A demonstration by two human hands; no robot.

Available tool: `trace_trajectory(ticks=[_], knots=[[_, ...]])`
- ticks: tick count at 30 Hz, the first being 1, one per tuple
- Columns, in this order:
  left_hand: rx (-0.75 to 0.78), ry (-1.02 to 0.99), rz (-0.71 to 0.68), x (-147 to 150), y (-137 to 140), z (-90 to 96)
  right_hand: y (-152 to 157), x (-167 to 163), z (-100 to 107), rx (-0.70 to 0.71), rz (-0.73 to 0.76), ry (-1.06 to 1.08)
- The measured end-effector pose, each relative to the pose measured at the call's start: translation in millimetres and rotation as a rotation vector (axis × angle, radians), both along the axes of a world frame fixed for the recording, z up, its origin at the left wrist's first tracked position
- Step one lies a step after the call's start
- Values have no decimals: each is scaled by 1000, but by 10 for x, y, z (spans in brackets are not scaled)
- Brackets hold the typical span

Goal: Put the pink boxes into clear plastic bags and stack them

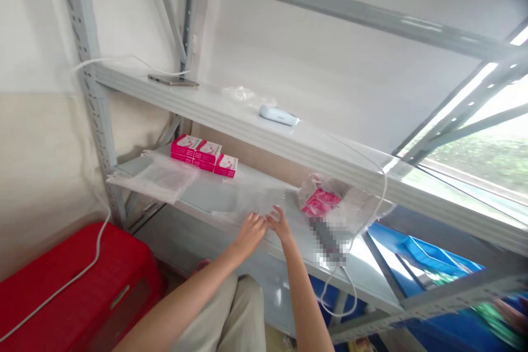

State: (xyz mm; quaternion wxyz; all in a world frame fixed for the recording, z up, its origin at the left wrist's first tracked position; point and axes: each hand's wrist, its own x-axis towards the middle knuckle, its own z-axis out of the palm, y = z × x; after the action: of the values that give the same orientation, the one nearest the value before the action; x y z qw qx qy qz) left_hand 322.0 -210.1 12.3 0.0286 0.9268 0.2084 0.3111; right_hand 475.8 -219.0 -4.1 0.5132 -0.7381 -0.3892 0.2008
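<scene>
A clear plastic bag (pixel 258 198) lies on the lower shelf in front of me, its near edge at my fingers. My left hand (pixel 251 231) is closed, its curled fingers gripping that edge. Close beside it, my right hand (pixel 281 225) pinches the bag with bent fingers; the exact contact is faint because the film is see-through. Beyond the bag to the left stand several small pink-and-white boxes (pixel 202 155) in stacked rows. On the right, a clear bag with pink packets (pixel 320 202) rests on the same shelf.
A pile of flat clear bags (pixel 159 176) overhangs the lower shelf's left end. Above, the upper shelf bears a phone (pixel 173 81), crumpled film (pixel 243 94) and a pale blue handheld device (pixel 279 115) with a cable. A red plastic stool (pixel 82 286) stands left; a blue crate (pixel 437 256) right.
</scene>
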Motion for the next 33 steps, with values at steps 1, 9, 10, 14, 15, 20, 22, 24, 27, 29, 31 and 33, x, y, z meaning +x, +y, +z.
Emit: trace_trajectory(ticks=[1,9,10,14,15,20,22,24,27,29,31,33], knots=[[-35,23,-24,63,-100,-58,-13,50,9,-25,-12,-65],[-271,-201,116,-527,92,-112,-296,177,260,-133,-300,-635],[-280,-227,138,-616,180,-119,-296,44,281,-121,-342,-765],[-323,-285,158,-797,363,-180,-133,-641,241,-181,-170,-883],[-337,-285,151,-811,364,-197,-71,-774,209,-232,-117,-859],[-342,-262,100,-905,339,-222,85,-860,49,-260,-36,-728],[-287,-237,106,-964,353,-187,29,-728,-2,-183,-22,-652],[-186,-160,111,-983,334,-127,-66,-599,-39,-66,26,-557],[-3,27,31,-862,181,-29,-206,-469,-39,100,104,-418],[62,133,-47,-701,29,16,-281,-424,14,159,120,-340],[42,193,-87,-539,-91,43,-351,-403,110,198,111,-290],[-33,196,-106,-425,-131,57,-428,-396,232,227,116,-285]])
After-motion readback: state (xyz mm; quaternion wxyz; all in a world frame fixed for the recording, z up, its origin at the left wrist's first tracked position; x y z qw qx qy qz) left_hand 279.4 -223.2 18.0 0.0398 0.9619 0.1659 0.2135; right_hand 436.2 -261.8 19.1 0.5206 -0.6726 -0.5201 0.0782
